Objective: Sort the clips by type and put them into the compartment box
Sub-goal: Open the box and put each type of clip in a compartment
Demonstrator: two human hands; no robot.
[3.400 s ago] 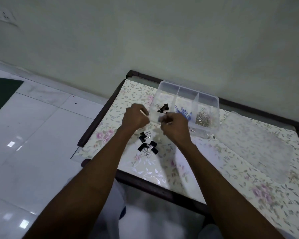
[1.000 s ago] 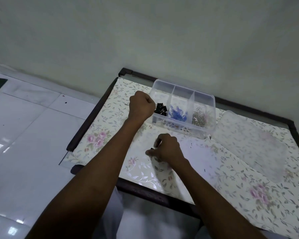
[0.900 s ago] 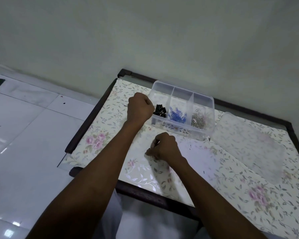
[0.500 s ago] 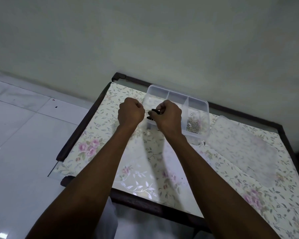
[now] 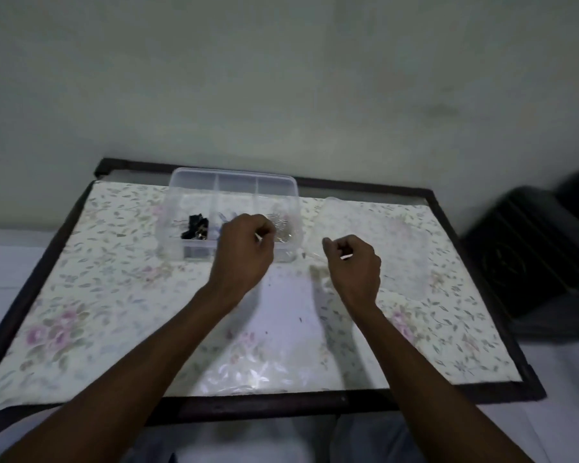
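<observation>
Compartment box (image 5: 234,182) holds 3 sorted clip types, black clips (image 5: 194,225) leftmost. Left hand (image 5: 244,248) and right hand (image 5: 355,262) hover curled; grip contents cannot be told.

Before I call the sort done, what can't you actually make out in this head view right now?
- Middle compartment of the box: the left hand covers most of it; only a blur of blue shows.
- Silver clips: blurred, too small to count.
- Both hands' grip: the right hand and the left are curled, but what they hold, if anything, is hidden.
- Clear lid: see-through and blurred, its edges faint.
</observation>
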